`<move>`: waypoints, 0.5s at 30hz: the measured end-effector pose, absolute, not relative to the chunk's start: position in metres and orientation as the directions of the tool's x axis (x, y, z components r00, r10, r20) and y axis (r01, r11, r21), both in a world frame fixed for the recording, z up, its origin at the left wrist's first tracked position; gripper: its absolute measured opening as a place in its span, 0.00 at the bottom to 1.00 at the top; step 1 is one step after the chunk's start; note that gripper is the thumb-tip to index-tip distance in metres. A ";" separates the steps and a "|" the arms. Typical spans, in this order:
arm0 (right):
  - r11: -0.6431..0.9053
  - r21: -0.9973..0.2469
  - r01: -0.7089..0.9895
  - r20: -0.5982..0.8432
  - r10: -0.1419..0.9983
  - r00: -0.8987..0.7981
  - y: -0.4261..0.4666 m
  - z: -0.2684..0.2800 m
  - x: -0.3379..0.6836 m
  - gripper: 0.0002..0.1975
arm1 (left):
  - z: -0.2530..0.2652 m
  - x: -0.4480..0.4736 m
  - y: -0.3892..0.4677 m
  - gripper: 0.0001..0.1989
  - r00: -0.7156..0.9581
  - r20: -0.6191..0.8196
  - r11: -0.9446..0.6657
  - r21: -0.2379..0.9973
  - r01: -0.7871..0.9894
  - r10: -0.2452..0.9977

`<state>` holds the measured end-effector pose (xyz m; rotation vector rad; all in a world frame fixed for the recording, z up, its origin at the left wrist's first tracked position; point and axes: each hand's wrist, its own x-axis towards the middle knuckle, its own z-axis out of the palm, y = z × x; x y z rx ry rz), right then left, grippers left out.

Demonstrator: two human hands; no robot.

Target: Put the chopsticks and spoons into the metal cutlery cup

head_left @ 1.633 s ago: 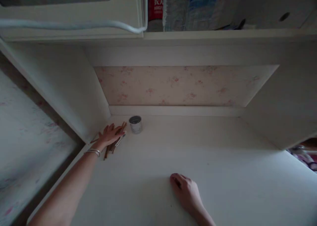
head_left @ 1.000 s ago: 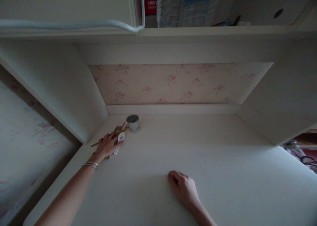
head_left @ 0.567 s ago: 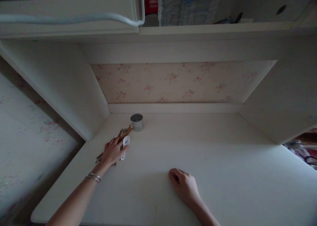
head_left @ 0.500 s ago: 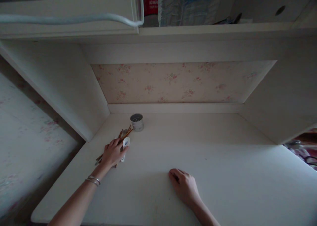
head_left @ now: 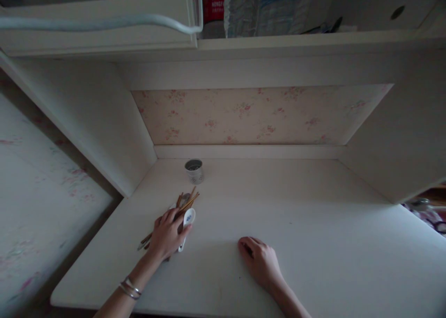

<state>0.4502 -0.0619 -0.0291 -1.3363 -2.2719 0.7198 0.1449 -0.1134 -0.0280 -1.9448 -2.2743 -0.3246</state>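
Observation:
My left hand (head_left: 167, 236), with bangles at the wrist, is closed over a loose bundle of wooden chopsticks (head_left: 190, 202) and spoons low on the white desk. A white ceramic spoon (head_left: 189, 217) with a blue mark in its bowl lies by the thumb. Behind it shows the dull bowl of a metal spoon (head_left: 186, 197). My palm covers the middle of the bundle. Beyond the fingertips a grey perforated metal utensil holder (head_left: 194, 171) stands upright, apart from the bundle. My right hand (head_left: 260, 261) rests on the desk in a loose fist, with nothing visible in it.
The white desk (head_left: 296, 225) runs back to a panel of floral wallpaper (head_left: 237, 116). Side panels enclose it left and right. Overhead is a shelf (head_left: 296, 43) with packaged goods, and a cabinet door with a long pale handle (head_left: 104, 24).
My left hand has drawn the chopsticks and spoons toward me and slightly right, away from the metal holder. My right hand has stayed in place.

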 end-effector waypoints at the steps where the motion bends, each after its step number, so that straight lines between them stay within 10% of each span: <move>1: 0.409 -0.616 0.673 0.084 0.884 -0.460 -0.062 -0.029 0.450 0.15 | -0.028 0.153 -0.112 0.18 -0.138 0.245 0.119 0.089 0.989 0.960; 15: 0.450 -0.614 0.648 0.140 0.870 -0.472 -0.067 -0.027 0.453 0.13 | -0.026 0.229 -0.069 0.17 0.009 0.309 -0.078 0.214 0.974 0.951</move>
